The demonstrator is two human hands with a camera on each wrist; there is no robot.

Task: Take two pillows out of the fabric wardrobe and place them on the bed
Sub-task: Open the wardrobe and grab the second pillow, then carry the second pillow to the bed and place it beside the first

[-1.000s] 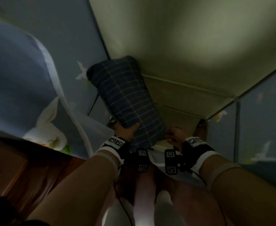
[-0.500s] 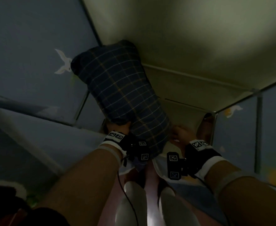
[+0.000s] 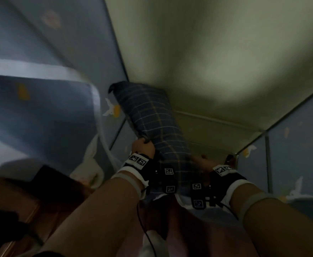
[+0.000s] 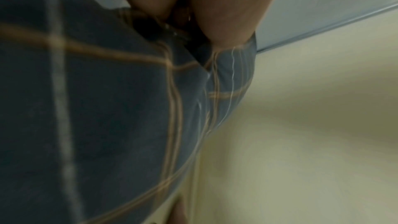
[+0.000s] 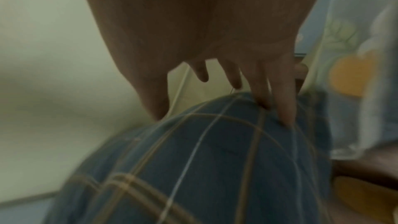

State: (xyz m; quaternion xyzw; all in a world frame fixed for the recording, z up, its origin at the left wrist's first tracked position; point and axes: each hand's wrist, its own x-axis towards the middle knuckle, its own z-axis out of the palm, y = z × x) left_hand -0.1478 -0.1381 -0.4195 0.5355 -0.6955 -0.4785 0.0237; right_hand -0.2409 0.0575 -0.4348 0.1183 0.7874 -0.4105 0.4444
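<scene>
A dark blue plaid pillow (image 3: 152, 115) stands on end inside the fabric wardrobe (image 3: 226, 52), leaning against its pale green back wall. My left hand (image 3: 142, 146) grips the pillow's left edge, the cloth bunched between thumb and fingers (image 4: 226, 14). The pillow (image 4: 96, 108) fills the left wrist view. My right hand (image 3: 201, 161) lies against the pillow's lower right side. In the right wrist view its straight fingers (image 5: 282, 94) touch the pillow (image 5: 204, 159) without curling round it. No second pillow shows.
A blue printed wardrobe curtain (image 3: 41, 112) hangs folded back at the left. A blue side panel with a metal frame pole (image 3: 267, 160) stands at the right. Below my arms lie a brown wooden floor (image 3: 13, 201) and white slippers (image 3: 150, 243).
The pillow has tipped and shifted right and lower in view. My right hand has moved in from beside the pillow onto its lower right side. The curtain has swung back into view at left.
</scene>
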